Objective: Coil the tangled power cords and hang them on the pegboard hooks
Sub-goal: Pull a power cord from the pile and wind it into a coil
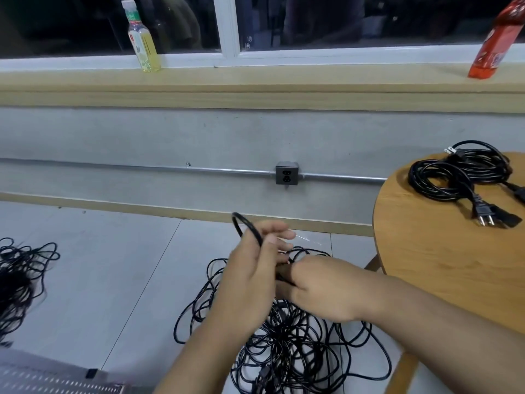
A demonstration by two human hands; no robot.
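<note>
Our two hands meet close in front of us, above the floor [113, 265]. The left hand [250, 280] has its fingers curled round a black power cord [246, 223], which rises above the knuckles in a small loop. The right hand [321, 291] presses against the left palm, fingers bent onto the same cord where a dark, thicker piece shows between them; we cannot tell whether that piece is a plug. Directly under the hands, a tangled heap of black cords [287, 345] sprawls on the pale floor tiles, and the held cord runs down into it. A second tangle [20, 280] lies well apart at the left edge. At the bottom left corner we see a perforated grey pegboard [42, 379] lying flat. To the right, a round wooden tabletop [440, 265] carries two coiled cords [454, 174] with their plugs lying loose beside them. On the grey wall behind, a socket box [286, 173] sits on a metal conduit [142, 167]. Up on the window sill [284, 78] stand a yellow drink bottle [143, 38] and a red bottle [494, 38].
</note>
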